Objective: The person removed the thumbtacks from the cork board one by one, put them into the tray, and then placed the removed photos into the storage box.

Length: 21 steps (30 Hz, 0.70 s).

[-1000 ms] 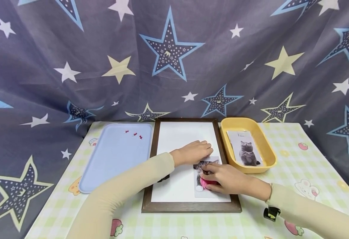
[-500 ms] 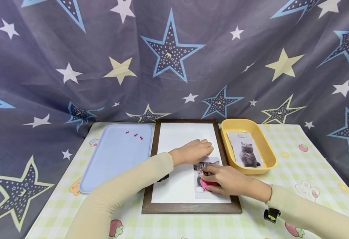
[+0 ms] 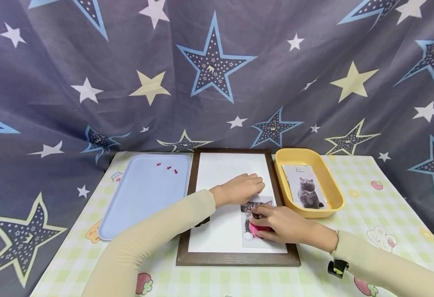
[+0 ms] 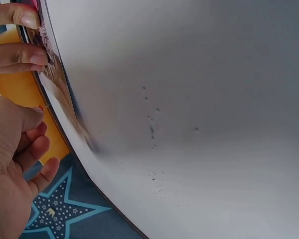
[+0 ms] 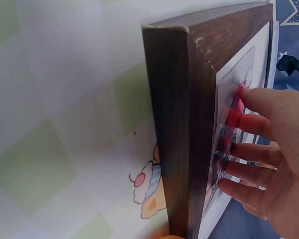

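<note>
A white board [image 3: 214, 222] in a dark brown wooden frame lies on the table. On its lower right part is a photo [image 3: 247, 241] of a tabby cat with something pink. My right hand [image 3: 284, 225] presses the photo down with spread fingertips, covering part of it; the fingers [image 5: 259, 154] also show in the right wrist view. My left hand [image 3: 241, 187] is at the photo's top edge. Between its thumb and index finger it pinches a small red push pin [image 4: 41, 107], whose thin needle sticks out toward the board.
Left of the board lies a light blue tray [image 3: 142, 198] with several red push pins [image 3: 168, 168] near its far right corner. To the right stands a yellow bin [image 3: 330, 194] containing a photo of a grey cat [image 3: 307, 192]. A star-patterned curtain [image 3: 128, 82] hangs behind.
Both hands hold nearly the same pose over the photo. The whole head view has shifted slightly downward.
</note>
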Each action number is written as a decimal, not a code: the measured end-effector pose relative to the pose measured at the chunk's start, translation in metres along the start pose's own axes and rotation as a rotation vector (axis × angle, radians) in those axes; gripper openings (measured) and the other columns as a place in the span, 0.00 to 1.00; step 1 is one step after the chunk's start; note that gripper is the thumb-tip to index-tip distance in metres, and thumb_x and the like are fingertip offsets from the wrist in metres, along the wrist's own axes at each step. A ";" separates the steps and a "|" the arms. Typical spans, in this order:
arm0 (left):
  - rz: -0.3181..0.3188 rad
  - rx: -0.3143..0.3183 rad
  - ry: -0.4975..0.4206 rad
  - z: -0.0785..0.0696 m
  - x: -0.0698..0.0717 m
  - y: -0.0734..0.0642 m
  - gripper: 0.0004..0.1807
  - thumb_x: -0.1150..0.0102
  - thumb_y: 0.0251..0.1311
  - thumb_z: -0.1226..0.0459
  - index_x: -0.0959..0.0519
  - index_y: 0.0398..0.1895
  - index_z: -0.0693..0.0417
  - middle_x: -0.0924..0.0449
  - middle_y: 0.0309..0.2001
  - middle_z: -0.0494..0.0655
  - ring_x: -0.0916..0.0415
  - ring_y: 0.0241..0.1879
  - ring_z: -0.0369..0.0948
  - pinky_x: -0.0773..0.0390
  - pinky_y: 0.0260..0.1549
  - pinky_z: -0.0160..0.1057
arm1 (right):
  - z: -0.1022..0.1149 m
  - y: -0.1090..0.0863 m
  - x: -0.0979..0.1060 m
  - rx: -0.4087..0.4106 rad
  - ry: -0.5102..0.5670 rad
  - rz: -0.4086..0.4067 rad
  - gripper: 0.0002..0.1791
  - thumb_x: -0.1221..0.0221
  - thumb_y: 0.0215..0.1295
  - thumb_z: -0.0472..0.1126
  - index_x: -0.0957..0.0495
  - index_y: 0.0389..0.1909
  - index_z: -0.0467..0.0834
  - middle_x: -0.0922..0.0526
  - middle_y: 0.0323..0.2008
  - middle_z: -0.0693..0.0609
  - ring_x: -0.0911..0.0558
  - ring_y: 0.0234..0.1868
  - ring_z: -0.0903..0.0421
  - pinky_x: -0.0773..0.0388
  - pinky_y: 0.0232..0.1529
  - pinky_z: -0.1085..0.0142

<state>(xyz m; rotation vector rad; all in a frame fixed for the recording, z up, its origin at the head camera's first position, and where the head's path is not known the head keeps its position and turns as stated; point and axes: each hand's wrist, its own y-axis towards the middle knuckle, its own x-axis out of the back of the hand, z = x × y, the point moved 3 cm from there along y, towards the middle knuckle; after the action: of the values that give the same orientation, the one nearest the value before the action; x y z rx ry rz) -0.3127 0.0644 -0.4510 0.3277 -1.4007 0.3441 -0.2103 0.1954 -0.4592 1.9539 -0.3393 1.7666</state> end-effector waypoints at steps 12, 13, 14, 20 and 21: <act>-0.004 0.032 -0.079 0.004 -0.001 -0.004 0.04 0.45 0.74 0.61 0.22 0.45 0.50 0.21 0.44 0.42 0.24 0.48 0.39 0.20 0.47 0.36 | -0.001 -0.001 -0.001 0.002 -0.012 -0.012 0.21 0.33 0.65 0.52 0.14 0.55 0.46 0.16 0.57 0.44 0.16 0.57 0.47 0.14 0.55 0.56; -0.007 0.035 -0.096 0.004 -0.002 -0.004 0.04 0.45 0.74 0.61 0.21 0.45 0.50 0.21 0.43 0.42 0.24 0.47 0.39 0.20 0.47 0.35 | -0.002 -0.001 -0.001 0.003 -0.010 -0.012 0.21 0.33 0.66 0.52 0.14 0.55 0.46 0.17 0.57 0.44 0.16 0.57 0.47 0.14 0.55 0.56; -0.006 0.040 -0.118 0.005 -0.003 -0.004 0.04 0.44 0.74 0.61 0.21 0.45 0.50 0.20 0.43 0.42 0.24 0.47 0.39 0.20 0.47 0.35 | -0.001 -0.001 -0.002 0.004 -0.009 -0.013 0.21 0.33 0.66 0.52 0.14 0.55 0.46 0.16 0.57 0.44 0.16 0.57 0.47 0.14 0.55 0.56; -0.011 0.065 -0.236 0.008 -0.006 -0.003 0.02 0.42 0.72 0.62 0.21 0.40 0.49 0.20 0.41 0.42 0.25 0.45 0.39 0.21 0.46 0.35 | -0.002 0.000 -0.001 0.007 -0.011 -0.021 0.21 0.33 0.65 0.52 0.14 0.54 0.46 0.16 0.57 0.43 0.15 0.56 0.47 0.13 0.54 0.57; -0.011 0.069 -0.251 0.008 -0.006 -0.003 0.02 0.42 0.72 0.62 0.21 0.39 0.49 0.20 0.41 0.42 0.25 0.45 0.39 0.21 0.46 0.35 | -0.002 0.000 -0.001 0.006 -0.010 -0.019 0.21 0.33 0.65 0.52 0.14 0.55 0.46 0.16 0.57 0.43 0.15 0.56 0.47 0.14 0.54 0.57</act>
<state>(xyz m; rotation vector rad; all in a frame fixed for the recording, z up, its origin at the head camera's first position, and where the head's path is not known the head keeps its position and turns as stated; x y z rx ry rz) -0.3194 0.0579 -0.4559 0.4470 -1.6347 0.3512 -0.2117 0.1963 -0.4605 1.9643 -0.3180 1.7481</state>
